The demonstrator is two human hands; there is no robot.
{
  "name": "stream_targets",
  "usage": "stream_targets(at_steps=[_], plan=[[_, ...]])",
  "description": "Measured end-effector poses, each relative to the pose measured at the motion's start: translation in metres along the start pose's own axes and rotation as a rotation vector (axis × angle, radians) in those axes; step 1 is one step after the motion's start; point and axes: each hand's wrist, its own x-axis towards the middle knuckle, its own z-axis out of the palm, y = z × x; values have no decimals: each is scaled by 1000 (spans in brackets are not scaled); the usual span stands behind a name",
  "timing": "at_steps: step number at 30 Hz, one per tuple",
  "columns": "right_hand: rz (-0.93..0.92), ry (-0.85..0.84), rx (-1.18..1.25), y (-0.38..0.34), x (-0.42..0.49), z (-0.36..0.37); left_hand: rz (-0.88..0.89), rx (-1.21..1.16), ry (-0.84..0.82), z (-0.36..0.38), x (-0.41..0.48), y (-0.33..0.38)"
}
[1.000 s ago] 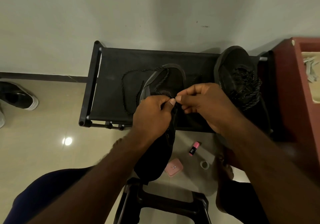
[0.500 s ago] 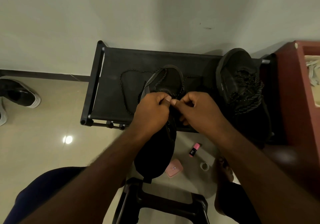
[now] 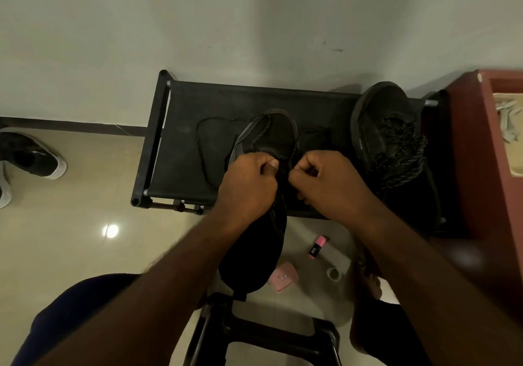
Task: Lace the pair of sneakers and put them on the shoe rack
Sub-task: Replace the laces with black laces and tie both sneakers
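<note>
The left hand [image 3: 249, 187] and right hand [image 3: 328, 187], fingertips together a second ago, now sit slightly apart. Each appears to pinch the lace [image 3: 199, 150], judged a pull-through. The sneaker [image 3: 278, 136] rests toe-first on the shoe rack [image 3: 198, 105], lacing unfinished. The second sneaker [image 3: 379, 128] sits at 2 o'clock.

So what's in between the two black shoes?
In the head view, a loose loop of speckled lace lies on the shoe rack's black fabric between the held sneaker and the other sneaker.

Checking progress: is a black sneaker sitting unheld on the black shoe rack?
Yes, a laced black sneaker rests at the right of the rack.
</note>
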Motion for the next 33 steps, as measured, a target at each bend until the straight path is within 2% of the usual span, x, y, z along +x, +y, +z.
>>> stream_targets(at_steps=[2,4,5,7,8,9,10,11,13,15,16,18,23,24,25,27,28,29,30,32,33], plan=[[-36,34,-33,0,-2,-2,-6,-9,-9,0,1,1],[-56,52,107,-7,-5,-6,-16,-6,-20,0,2,1],[-69,22,336,-13,-6,-10,-23,-7,-25,0,3,1],[-75,-108,1036,-27,-11,-22,-27,-25,-22,0,3,1],[-53,-130,1271,-32,-15,-29,-29,-27,-16,0,3,1],[0,-104,1351,-34,-16,-35,-31,-25,-12,0,3,2],[77,-52,1283,-33,-15,-37,-32,-25,-9,0,3,2],[155,7,1099,-28,-12,-36,-33,-31,-5,0,3,2],[235,120,462,-14,-6,-23,-44,-41,-3,1,4,2],[145,75,-62,0,-2,-4,-67,-52,9,2,3,3],[115,11,-166,5,-2,4,-78,-65,17,1,3,4],[83,-25,-169,11,-1,12,-87,-95,22,0,4,3],[-132,140,-153,-1,-5,2,-60,-139,-12,-3,3,5],[-167,127,-52,-7,-7,0,-61,-146,-9,-3,3,5],[-179,68,170,-13,-10,-4,-62,-151,-8,-3,3,5],[-146,-98,894,-28,-17,-16,-73,-164,-4,-2,4,4],[-80,-104,1121,-33,-19,-25,-85,-171,-1,-2,4,4],[5,-46,1163,-32,-19,-30,-98,-176,2,-1,4,4],[87,49,1024,-26,-15,-32,-108,-179,4,-1,5,4],[156,189,392,-9,-6,-23,-117,-182,8,0,5,4],[158,181,136,-2,-2,-16,-121,-183,9,0,5,4]])
